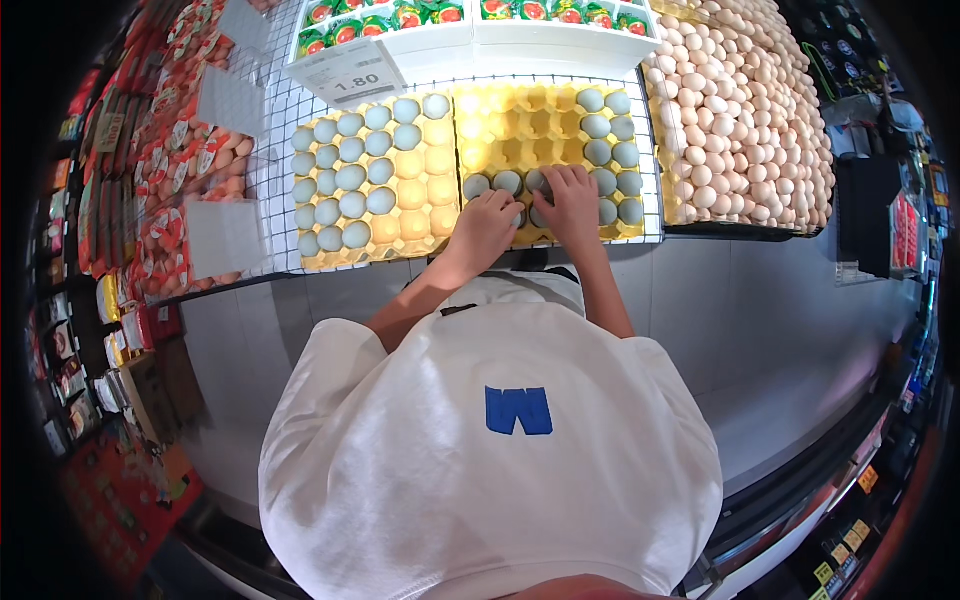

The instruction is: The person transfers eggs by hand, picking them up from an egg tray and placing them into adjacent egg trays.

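Observation:
The right yellow egg tray (480, 120) lies in front of me, holding blue-green eggs along its right side and front, with bare cups at the back. My left hand (486, 227) is over the front rows, its curled fingers at a partly covered egg (518, 217); whether it grips that egg is hidden. Beside it, my right hand (570, 201) has its thumb and fingers about a blue-green egg (535, 181) in the second row from the front. Another egg (508, 182) sits between the hands. To the left, a second yellow tray (412, 195) holds similar eggs, with bare cups on its right.
Brown eggs (724, 124) fill a bin at right. Behind the trays stand white boxes (555, 56) of green-and-red wrapped items and a price sign (349, 73). Red-netted eggs (199, 161) and clear dividers (225, 236) are at left. Grey floor (742, 315) lies below the display edge.

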`<state>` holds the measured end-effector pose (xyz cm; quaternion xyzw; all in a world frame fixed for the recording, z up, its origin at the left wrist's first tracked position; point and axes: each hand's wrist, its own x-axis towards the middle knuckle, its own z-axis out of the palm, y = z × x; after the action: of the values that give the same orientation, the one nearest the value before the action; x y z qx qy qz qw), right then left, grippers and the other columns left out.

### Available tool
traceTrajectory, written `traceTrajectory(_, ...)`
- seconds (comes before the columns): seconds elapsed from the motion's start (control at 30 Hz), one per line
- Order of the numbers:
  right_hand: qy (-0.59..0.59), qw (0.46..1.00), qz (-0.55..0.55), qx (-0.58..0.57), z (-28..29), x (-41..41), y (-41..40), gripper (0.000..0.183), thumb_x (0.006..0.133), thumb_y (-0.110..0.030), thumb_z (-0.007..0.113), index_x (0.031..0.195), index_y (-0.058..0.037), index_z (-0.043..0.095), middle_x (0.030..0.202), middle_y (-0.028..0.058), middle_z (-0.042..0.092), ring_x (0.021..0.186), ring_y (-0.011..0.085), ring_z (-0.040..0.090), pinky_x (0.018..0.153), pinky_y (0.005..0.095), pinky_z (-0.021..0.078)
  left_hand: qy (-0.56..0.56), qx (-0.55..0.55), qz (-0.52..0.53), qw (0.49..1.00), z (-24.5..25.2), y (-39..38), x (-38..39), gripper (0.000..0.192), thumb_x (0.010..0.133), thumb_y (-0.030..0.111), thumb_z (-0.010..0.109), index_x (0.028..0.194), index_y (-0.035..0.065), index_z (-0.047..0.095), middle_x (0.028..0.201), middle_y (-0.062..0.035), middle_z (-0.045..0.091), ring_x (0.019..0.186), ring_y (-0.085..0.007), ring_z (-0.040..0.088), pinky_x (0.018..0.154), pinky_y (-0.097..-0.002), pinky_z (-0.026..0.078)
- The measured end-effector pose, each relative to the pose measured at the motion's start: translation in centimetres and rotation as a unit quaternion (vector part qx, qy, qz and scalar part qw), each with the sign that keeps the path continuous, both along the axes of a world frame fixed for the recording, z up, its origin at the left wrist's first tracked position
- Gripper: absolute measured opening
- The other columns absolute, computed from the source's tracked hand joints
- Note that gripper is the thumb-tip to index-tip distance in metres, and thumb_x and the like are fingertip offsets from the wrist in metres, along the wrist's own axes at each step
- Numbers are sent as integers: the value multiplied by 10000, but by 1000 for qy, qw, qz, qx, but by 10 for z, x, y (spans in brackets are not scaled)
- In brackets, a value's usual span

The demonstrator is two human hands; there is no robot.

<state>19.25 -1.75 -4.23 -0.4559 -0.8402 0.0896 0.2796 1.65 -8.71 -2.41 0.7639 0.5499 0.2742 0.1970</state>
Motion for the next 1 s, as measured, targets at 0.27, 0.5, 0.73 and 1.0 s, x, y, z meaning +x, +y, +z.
traceTrajectory(0.27, 31, 996, 81, 13, 13, -45, 21, 265, 779, -165, 727, 1012, -66, 650, 1002, 82, 627, 967, 275, 575, 839, 415, 460, -23, 42, 156, 987, 13, -9, -53, 222, 801, 50, 688, 1019, 10, 672, 1037, -124, 620, 943, -324, 587, 836, -411, 489)
traceTrajectory(0.5, 115, 966, 226, 42, -8, -172, 49, 203, 764, -102, 672, 965, -85, 650, 964, 74, 600, 907, 271, 577, 773, 395, 473, 71, 48, 297, 951, -1, -38, -128, 250, 780, 19, 693, 1027, 2, 663, 1041, -145, 618, 956, -342, 582, 838, -429, 479)
traceTrajectory(0.73, 23, 978, 194, 69, -29, -198, 58, 327, 732, -44, 641, 1050, -118, 657, 978, 64, 579, 911, 268, 574, 777, 412, 480, 32, 4, 258, 966, 1, -41, -142, 336, 743, 32, 742, 1072, 24, 672, 1037, -139, 635, 933, -342, 610, 825, -415, 500)
traceTrajectory(1.0, 120, 989, 89, 8, 45, -113, 54, 353, 752, -124, 742, 1092, -120, 650, 1022, 79, 588, 964, 279, 572, 822, 410, 457, -49, 27, 245, 968, 41, -6, -122, 334, 741, 51, 761, 1066, 16, 690, 952, -125, 626, 866, -315, 608, 762, -410, 500)
